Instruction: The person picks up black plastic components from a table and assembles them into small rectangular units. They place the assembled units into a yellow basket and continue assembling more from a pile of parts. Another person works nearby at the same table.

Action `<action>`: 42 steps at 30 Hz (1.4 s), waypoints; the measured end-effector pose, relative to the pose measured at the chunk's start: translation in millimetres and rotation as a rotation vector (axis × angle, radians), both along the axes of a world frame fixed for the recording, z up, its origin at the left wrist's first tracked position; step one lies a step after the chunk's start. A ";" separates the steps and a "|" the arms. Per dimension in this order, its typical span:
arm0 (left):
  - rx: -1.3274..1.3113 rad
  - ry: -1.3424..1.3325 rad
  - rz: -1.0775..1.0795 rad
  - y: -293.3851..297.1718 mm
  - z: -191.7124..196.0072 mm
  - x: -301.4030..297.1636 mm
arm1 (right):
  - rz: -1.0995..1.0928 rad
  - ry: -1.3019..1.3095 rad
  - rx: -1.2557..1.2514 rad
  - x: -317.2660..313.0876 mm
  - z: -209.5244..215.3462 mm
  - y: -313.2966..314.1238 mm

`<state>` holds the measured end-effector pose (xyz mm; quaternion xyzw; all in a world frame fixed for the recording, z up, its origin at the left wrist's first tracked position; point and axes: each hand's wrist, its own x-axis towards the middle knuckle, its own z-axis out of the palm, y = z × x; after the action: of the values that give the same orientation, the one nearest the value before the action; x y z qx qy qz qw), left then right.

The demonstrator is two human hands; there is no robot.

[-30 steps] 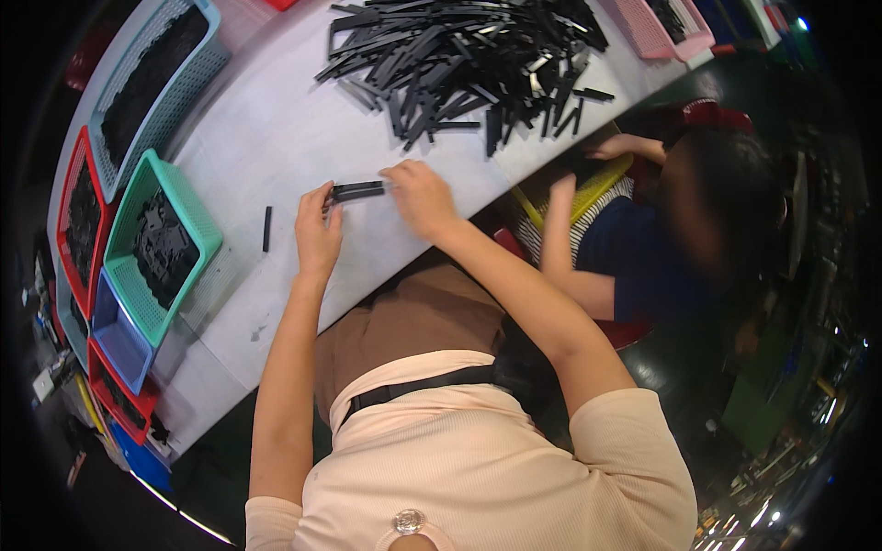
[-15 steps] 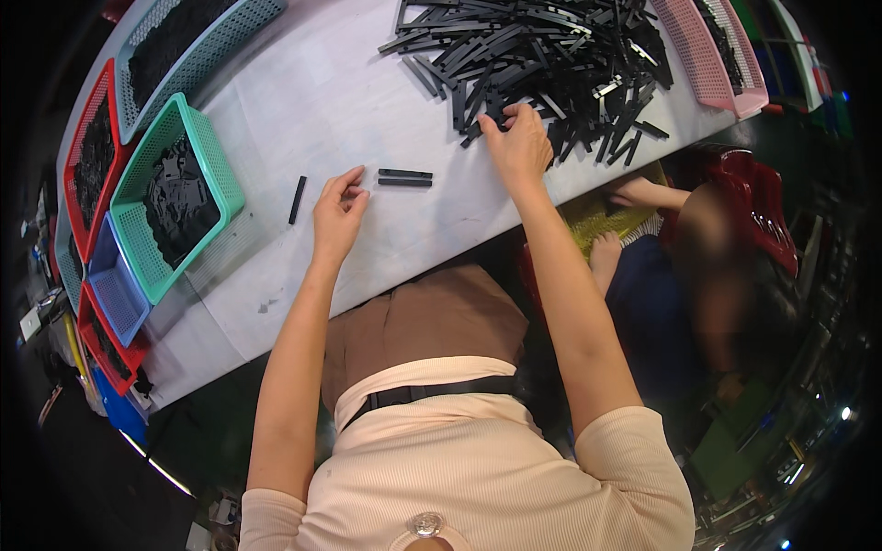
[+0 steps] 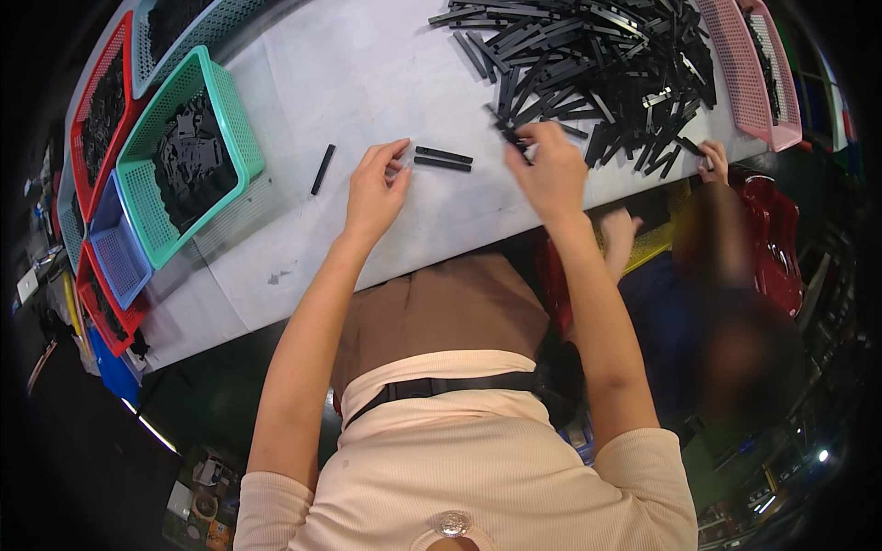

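Note:
Over the white table my left hand [image 3: 377, 191] is empty, its thumb and fingers curved and apart. Just right of its fingertips lie two slim black plastic strips [image 3: 444, 158], side by side. Another black strip [image 3: 322, 170] lies alone to its left. My right hand [image 3: 556, 174], slightly smeared by motion, pinches black plastic strips [image 3: 505, 127] between thumb and fingers; how many is hard to make out. It is at the near left edge of a large loose pile of similar strips [image 3: 588, 73].
At the left stand a green basket [image 3: 241, 119] with black parts, a blue-grey basket [image 3: 216, 41], red baskets [image 3: 84, 197] and a small blue basket [image 3: 129, 266]. A pink basket [image 3: 735, 64] stands far right. Another person's hand [image 3: 714, 163] is at the table's edge on the right.
My right hand has drawn away from the pile's edge with black strips in its fingers. The view has shifted a little. The other person's hand has come up to the table edge.

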<state>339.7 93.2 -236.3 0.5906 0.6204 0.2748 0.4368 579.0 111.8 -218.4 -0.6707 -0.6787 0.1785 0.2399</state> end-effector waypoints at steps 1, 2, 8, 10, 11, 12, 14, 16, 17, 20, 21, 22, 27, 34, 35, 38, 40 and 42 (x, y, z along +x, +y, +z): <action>0.006 0.000 0.005 1.8 0.3 1.3 | 0.071 -0.067 0.020 -11.4 2.2 0.1; 0.012 0.001 0.018 3.0 -1.4 1.6 | 0.153 -0.132 0.040 -22.5 1.3 2.2; 0.023 0.059 0.017 11.9 0.3 3.7 | 0.285 -0.098 0.018 -38.7 -12.9 13.4; 0.060 0.099 0.004 15.7 -3.5 3.6 | 0.151 -0.068 -0.086 -30.6 -6.2 3.8; 0.104 0.127 -0.003 18.5 -6.9 3.3 | 0.086 -0.053 -0.137 -26.5 -3.1 -1.1; 0.147 0.155 -0.010 20.3 -9.6 3.2 | 0.035 -0.013 -0.219 -23.1 -2.6 -4.4; 0.140 0.159 -0.012 24.2 -13.1 8.7 | -0.085 0.067 -0.383 -18.6 -7.5 -11.9; 0.110 0.162 -0.030 24.8 -11.0 14.9 | -0.038 0.165 -0.295 -21.4 -18.5 -14.9; 0.084 0.162 -0.047 25.0 -7.3 17.7 | -0.017 0.215 -0.251 -23.3 -22.2 -15.5; 0.039 0.129 -0.018 20.0 -6.5 18.8 | -0.030 0.360 -0.324 -31.6 -23.1 -14.0; 0.030 0.112 0.006 18.0 -6.7 18.4 | -0.033 0.328 -0.316 -33.0 -19.8 -14.4; 0.019 0.120 -0.008 17.0 -3.6 17.6 | -0.035 0.297 -0.309 -34.4 -14.9 -15.1; 0.196 0.256 -0.172 15.4 1.0 12.5 | 0.076 0.123 -0.287 -39.6 -7.9 -14.9; 0.088 0.276 -0.346 26.0 5.2 5.1 | 0.133 0.074 -0.229 -37.5 -18.7 -16.7; 0.081 0.284 -0.361 25.2 6.1 3.8 | 0.136 0.074 -0.231 -37.0 -18.4 -16.8; 0.118 0.224 -0.325 19.3 6.0 0.6 | 0.109 0.125 -0.206 -36.1 -6.5 -14.3; 0.142 0.173 -0.291 17.5 4.1 -0.5 | -0.004 0.103 -0.132 -30.6 -8.7 -2.3; 0.147 0.140 -0.273 17.1 3.3 -1.2 | -0.040 0.084 -0.097 -24.5 -11.4 8.9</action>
<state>338.6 110.3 -233.0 0.7176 0.5414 0.2156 0.3815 554.6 120.7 -229.7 -0.6868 -0.6452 0.2343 0.2391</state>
